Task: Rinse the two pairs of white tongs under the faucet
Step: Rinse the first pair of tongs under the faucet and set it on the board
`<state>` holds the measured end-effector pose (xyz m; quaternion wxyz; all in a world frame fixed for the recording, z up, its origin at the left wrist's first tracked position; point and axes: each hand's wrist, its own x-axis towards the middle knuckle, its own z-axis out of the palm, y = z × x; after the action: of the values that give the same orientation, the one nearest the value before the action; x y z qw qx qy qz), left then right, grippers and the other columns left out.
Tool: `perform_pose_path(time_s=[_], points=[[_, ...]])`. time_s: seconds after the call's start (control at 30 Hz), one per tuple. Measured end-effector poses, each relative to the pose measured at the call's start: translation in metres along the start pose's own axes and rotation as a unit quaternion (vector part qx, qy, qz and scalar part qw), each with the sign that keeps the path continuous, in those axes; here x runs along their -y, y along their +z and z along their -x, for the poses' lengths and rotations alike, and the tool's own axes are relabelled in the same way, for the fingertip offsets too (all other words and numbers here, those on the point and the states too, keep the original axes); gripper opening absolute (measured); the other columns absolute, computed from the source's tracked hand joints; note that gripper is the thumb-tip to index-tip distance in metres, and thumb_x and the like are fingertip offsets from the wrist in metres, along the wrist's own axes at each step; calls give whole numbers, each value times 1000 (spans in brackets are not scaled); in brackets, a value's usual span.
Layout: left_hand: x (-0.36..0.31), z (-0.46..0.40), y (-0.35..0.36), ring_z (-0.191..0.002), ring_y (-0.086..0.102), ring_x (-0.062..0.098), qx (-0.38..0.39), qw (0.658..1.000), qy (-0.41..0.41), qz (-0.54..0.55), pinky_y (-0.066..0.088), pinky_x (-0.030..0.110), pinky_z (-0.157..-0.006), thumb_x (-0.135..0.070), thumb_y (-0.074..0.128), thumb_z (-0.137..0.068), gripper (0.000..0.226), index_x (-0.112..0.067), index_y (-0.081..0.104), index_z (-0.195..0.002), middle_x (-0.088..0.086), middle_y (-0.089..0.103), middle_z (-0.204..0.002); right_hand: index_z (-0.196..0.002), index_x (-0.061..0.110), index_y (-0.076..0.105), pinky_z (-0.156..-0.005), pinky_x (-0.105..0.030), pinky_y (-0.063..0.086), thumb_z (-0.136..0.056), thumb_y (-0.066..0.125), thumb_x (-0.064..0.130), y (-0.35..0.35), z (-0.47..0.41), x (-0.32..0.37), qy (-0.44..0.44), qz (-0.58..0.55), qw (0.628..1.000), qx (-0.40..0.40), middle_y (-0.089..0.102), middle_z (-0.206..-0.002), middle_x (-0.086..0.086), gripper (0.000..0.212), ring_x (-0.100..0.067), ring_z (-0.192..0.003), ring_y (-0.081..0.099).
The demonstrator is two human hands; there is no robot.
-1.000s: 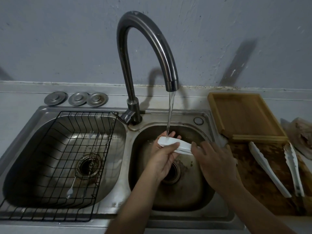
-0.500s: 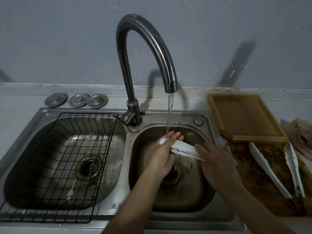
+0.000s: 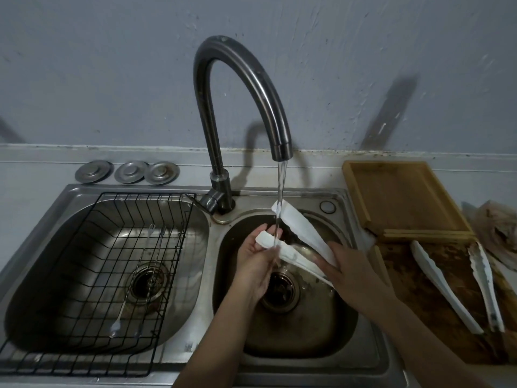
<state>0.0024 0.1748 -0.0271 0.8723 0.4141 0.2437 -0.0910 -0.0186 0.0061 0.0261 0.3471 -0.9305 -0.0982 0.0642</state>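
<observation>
One pair of white tongs [image 3: 300,231] is spread open over the right sink basin [image 3: 302,331], its two arms under the running stream from the dark curved faucet [image 3: 240,88]. My right hand [image 3: 349,270] grips the tongs at the hinge end. My left hand [image 3: 257,261] holds the tip of the lower arm, fingers curled under it. The upper arm's tip points toward the faucet base. A second pair of white tongs [image 3: 442,284] lies open on the brown board at the right, its other arm [image 3: 485,281] beside it.
A black wire rack [image 3: 112,275] with a fork sits in the left basin. Three metal drain covers [image 3: 128,171] lie behind it. A wooden tray [image 3: 400,197] stands right of the sink, with a crumpled bag [image 3: 500,233] at the far right.
The tongs, held closed under the stream before, have sprung open into a V. My left hand now holds only the lower arm's tip; my right hand shifted slightly right.
</observation>
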Motion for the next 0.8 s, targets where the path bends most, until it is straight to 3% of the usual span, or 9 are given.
perform_pose_path(time_s=[0.13,0.23,0.3,0.37,0.47,0.6,0.63,0.73,0.8], points=[[7,2,10,-102,66,13,-9,998,30,-59,56,35,-83,23,55,-76,57,-20,55,-114,0,66,-112,-89,9,58,-60,-25,50,-91,49,37,3,2,-4,46,-18,998,-29,63,-73,-5,29,-12,-65,62],[9,-5,8,-88,72,18,-66,987,62,-130,58,43,-82,4,59,-84,29,-15,60,-105,4,71,-98,-88,14,53,-52,-14,43,-92,48,35,5,5,-4,53,-19,998,-27,57,-70,3,22,-3,-63,57],[8,-11,5,-77,72,19,-109,946,134,-276,59,43,-76,-12,53,-91,13,-15,63,-98,3,73,-86,-88,19,49,-49,-10,42,-93,48,32,10,6,-2,56,-24,998,-22,52,-68,11,15,1,-62,53],[6,-14,1,-70,69,20,-125,887,193,-400,59,38,-71,-18,43,-95,23,-11,65,-90,3,71,-79,-90,22,46,-51,-9,40,-93,47,32,15,6,0,48,-17,998,-25,48,-69,17,10,5,-63,50],[1,-15,-1,-65,62,15,-150,859,203,-446,49,18,-57,-21,40,-98,33,-5,66,-84,2,65,-70,-91,24,45,-55,-8,39,-93,47,33,19,4,1,29,-14,999,-33,46,-69,20,9,7,-64,48],[0,-13,3,-92,68,29,-83,966,50,-240,57,46,-83,-17,61,-86,11,-18,65,-97,10,71,-95,-87,20,52,-52,-11,38,-93,46,36,22,-3,-1,52,-56,997,13,55,-70,11,18,1,-60,53],[-1,-10,6,-98,68,29,-40,985,4,-166,56,47,-85,-12,64,-84,21,-20,62,-103,9,71,-102,-86,18,55,-51,-11,39,-94,45,38,21,-5,0,82,-117,988,56,58,-70,5,23,-1,-57,53],[-12,4,13,-108,64,29,90,992,-69,49,52,47,-91,-17,58,-88,19,-14,57,-107,7,72,-107,-94,15,57,-48,-21,46,-94,38,46,15,-9,-2,231,-319,893,219,62,-73,-4,36,-11,-59,58],[-20,11,8,-108,63,31,130,983,-77,105,48,49,-96,-35,45,-93,35,-8,59,-110,8,73,-104,-96,13,58,-50,-23,39,-83,43,61,16,-11,-13,283,-338,862,252,61,-69,-1,53,-15,-61,53]])
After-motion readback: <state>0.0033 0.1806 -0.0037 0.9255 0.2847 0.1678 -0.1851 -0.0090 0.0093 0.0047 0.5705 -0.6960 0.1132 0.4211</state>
